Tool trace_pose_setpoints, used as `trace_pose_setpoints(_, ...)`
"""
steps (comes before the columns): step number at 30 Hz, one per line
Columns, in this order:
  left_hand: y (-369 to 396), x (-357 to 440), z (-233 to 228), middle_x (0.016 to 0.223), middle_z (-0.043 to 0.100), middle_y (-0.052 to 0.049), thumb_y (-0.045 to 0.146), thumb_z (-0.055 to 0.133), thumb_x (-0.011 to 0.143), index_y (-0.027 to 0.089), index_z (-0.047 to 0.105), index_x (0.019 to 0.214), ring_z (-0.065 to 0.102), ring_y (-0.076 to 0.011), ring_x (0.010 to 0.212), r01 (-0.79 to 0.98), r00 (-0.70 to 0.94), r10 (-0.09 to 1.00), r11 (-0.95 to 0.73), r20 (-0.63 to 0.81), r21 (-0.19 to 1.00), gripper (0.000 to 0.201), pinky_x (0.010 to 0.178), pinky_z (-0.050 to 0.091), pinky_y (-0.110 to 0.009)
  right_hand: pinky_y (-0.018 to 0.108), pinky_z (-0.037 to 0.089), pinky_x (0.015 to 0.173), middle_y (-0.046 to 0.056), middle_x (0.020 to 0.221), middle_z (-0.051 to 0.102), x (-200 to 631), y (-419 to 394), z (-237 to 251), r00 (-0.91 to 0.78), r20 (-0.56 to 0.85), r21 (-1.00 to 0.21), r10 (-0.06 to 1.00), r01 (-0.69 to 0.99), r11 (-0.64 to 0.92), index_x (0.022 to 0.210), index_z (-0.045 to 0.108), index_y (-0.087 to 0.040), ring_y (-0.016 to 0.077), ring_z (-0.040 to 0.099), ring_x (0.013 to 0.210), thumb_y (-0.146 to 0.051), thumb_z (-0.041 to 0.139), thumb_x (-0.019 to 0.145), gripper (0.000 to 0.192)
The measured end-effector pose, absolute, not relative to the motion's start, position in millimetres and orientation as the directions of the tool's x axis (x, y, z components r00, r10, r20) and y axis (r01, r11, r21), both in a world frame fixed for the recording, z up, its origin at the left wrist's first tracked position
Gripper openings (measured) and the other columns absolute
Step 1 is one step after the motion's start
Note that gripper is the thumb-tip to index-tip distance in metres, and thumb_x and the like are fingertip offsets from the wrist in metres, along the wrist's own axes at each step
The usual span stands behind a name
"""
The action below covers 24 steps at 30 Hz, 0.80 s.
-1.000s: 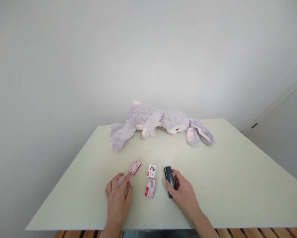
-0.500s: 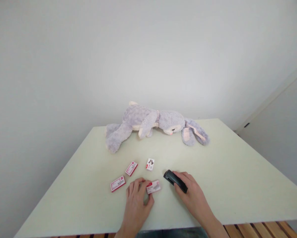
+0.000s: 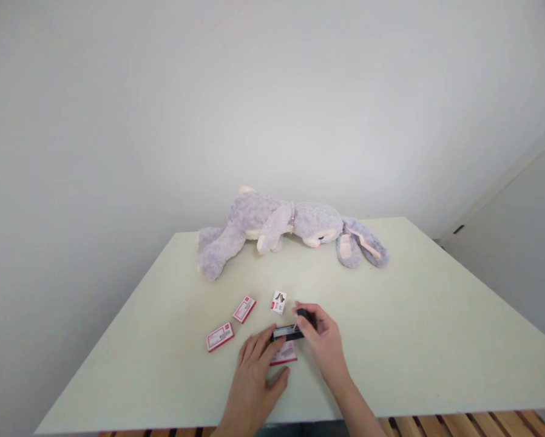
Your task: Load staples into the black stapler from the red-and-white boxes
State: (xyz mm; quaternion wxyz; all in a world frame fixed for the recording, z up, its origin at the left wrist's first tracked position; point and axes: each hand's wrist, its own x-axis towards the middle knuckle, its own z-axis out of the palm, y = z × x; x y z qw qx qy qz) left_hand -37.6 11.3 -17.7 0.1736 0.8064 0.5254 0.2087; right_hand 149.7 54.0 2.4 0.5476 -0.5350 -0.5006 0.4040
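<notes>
My right hand (image 3: 323, 345) grips a black stapler (image 3: 295, 328), held low over the pale green table (image 3: 413, 340) and turned sideways. My left hand (image 3: 257, 376) reaches up to the stapler's left end with its fingertips touching it; whether it grips is unclear. Under the two hands lies a small red and white staple box (image 3: 285, 354), partly covered. Two more such boxes (image 3: 220, 337) (image 3: 244, 309) lie to the left. A smaller white box (image 3: 278, 301) sits just beyond the stapler.
A grey plush rabbit (image 3: 281, 227) lies on its side along the table's far edge, against a white wall. Wooden slats (image 3: 459, 425) show below the table's near edge.
My right hand lifted the stapler and swung it left toward the middle. My left hand left the staple boxes and rose to meet the stapler's end.
</notes>
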Motion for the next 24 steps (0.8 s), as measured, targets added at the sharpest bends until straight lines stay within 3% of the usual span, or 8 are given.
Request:
trace_pose_setpoints(3, 16.3, -45.6, -14.0, 0.159, 0.046, -0.001, 0.020, 0.065, 0.087, 0.039, 0.058, 0.141, 0.044, -0.0294, 0.144, 0.738, 0.370, 0.917, -0.386, 0.147, 0.554, 0.058, 0.120, 0.036, -0.057, 0.047, 0.053, 0.103, 0.014, 0.124, 0.073, 179.3, 50.2, -7.2, 0.288, 0.016, -0.984, 0.957, -0.168, 0.067, 0.110, 0.069, -0.019, 0.0295, 0.066, 0.120, -0.052, 0.049, 0.099, 0.041)
trace_pose_setpoints(6, 19.3, -53.4, -12.3, 0.159, 0.046, -0.003, 0.018, 0.065, 0.086, 0.035, 0.061, 0.135, 0.042, -0.0297, 0.146, 0.694, 0.374, 0.918, -0.369, 0.129, 0.618, 0.053, 0.121, 0.037, -0.056, 0.042, 0.063, 0.087, 0.013, 0.126, 0.071, 215.4, 38.4, -22.3, 0.381, -0.137, -0.977, 0.914, -0.202, -0.062, 0.115, 0.068, -0.020, 0.0294, 0.068, 0.116, -0.061, 0.043, 0.099, 0.051)
trace_pose_setpoints(8, 19.6, -58.0, -13.2, 0.159, 0.045, -0.004, 0.017, 0.064, 0.086, 0.033, 0.064, 0.130, 0.042, -0.0285, 0.147, 0.674, 0.364, 0.923, -0.352, 0.123, 0.649, 0.046, 0.121, 0.039, -0.054, 0.038, 0.065, 0.072, 0.010, 0.117, 0.073, 236.4, 27.7, -31.5, 0.399, -0.224, -0.970, 0.889, -0.184, -0.162, 0.121, 0.065, -0.022, 0.0271, 0.073, 0.099, -0.065, 0.050, 0.095, 0.052)
trace_pose_setpoints(10, 19.0, -60.3, -15.0, 0.159, 0.045, -0.004, 0.017, 0.064, 0.087, 0.032, 0.065, 0.124, 0.042, -0.0273, 0.147, 0.665, 0.346, 0.929, -0.343, 0.133, 0.663, 0.040, 0.120, 0.040, -0.051, 0.031, 0.061, 0.053, 0.006, 0.099, 0.073, 248.3, 16.2, -37.4, 0.381, -0.277, -0.960, 0.882, -0.157, -0.233, 0.121, 0.063, -0.023, 0.0215, 0.072, 0.072, -0.067, 0.055, 0.092, 0.053)
trace_pose_setpoints(13, 17.9, -56.1, -17.1, 0.157, 0.047, -0.004, 0.016, 0.066, 0.086, 0.031, 0.066, 0.119, 0.043, -0.0277, 0.145, 0.674, 0.333, 0.930, -0.352, 0.158, 0.649, 0.036, 0.119, 0.041, -0.052, 0.022, 0.041, 0.034, 0.000, 0.074, 0.065, 240.5, 1.7, -39.8, 0.208, -0.353, -0.936, 0.912, -0.084, -0.343, 0.108, 0.064, -0.021, 0.0129, 0.057, 0.042, -0.071, 0.053, 0.092, 0.054)
trace_pose_setpoints(17, 18.5, -39.8, -18.0, 0.155, 0.049, -0.002, 0.014, 0.074, 0.080, 0.033, 0.068, 0.113, 0.045, -0.0304, 0.141, 0.699, 0.344, 0.919, -0.388, 0.193, 0.602, 0.039, 0.116, 0.042, -0.055, 0.020, 0.024, 0.031, -0.004, 0.061, 0.058, 198.2, -2.8, -37.3, -0.127, -0.425, -0.905, 0.896, 0.035, -0.424, 0.101, 0.065, -0.018, 0.0076, 0.039, 0.032, -0.074, 0.051, 0.091, 0.058)
trace_pose_setpoints(20, 20.3, -33.4, -19.9, 0.154, 0.050, -0.002, 0.016, 0.079, 0.077, 0.033, 0.069, 0.112, 0.047, -0.0312, 0.140, 0.700, 0.339, 0.916, -0.399, 0.216, 0.592, 0.040, 0.114, 0.044, -0.056, 0.021, 0.025, 0.039, -0.006, 0.054, 0.050, 178.8, 3.7, -36.7, -0.122, -0.345, -0.932, 0.931, 0.159, -0.324, 0.088, 0.067, -0.017, 0.0077, 0.036, 0.040, -0.070, 0.055, 0.091, 0.055)
trace_pose_setpoints(24, 21.6, -40.1, -23.1, 0.152, 0.052, -0.004, 0.018, 0.080, 0.078, 0.031, 0.069, 0.109, 0.049, -0.0305, 0.139, 0.683, 0.329, 0.918, -0.394, 0.223, 0.615, 0.035, 0.114, 0.046, -0.054, 0.024, 0.029, 0.049, -0.002, 0.060, 0.054, 191.2, 10.5, -39.1, -0.070, -0.274, -0.931, 0.959, 0.271, -0.246, 0.081, 0.066, -0.017, 0.0119, 0.043, 0.053, -0.059, 0.058, 0.092, 0.045)
